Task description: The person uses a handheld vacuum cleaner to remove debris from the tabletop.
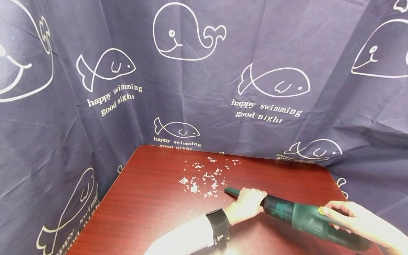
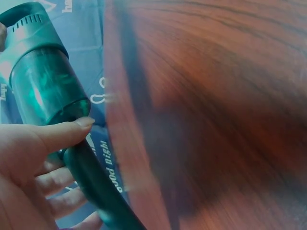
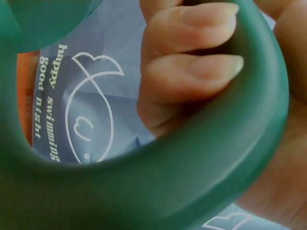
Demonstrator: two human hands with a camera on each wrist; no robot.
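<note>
A green handheld vacuum cleaner [image 1: 306, 216] with a dark see-through dust cup [image 2: 50, 88] slants across the right side of the head view. My right hand [image 1: 357, 216] grips its looped handle [image 3: 206, 163], the thumb near a yellow button [image 1: 322, 211]. Around the neck, where the narrow nozzle [image 2: 98, 184] joins the cup, my left hand [image 1: 250, 202] holds on, its thumb lying across the front. White scraps [image 1: 194, 188] lie scattered on the reddish-brown table [image 1: 143, 198]. The nozzle's tip is just right of the nearest scraps, and whether it touches the table I cannot tell.
A grey-blue curtain [image 1: 204, 88] printed with white whales, fish and words hangs behind the table and along both sides. The table's far edge runs close to the cloth. A black band [image 1: 218, 226] circles my left wrist.
</note>
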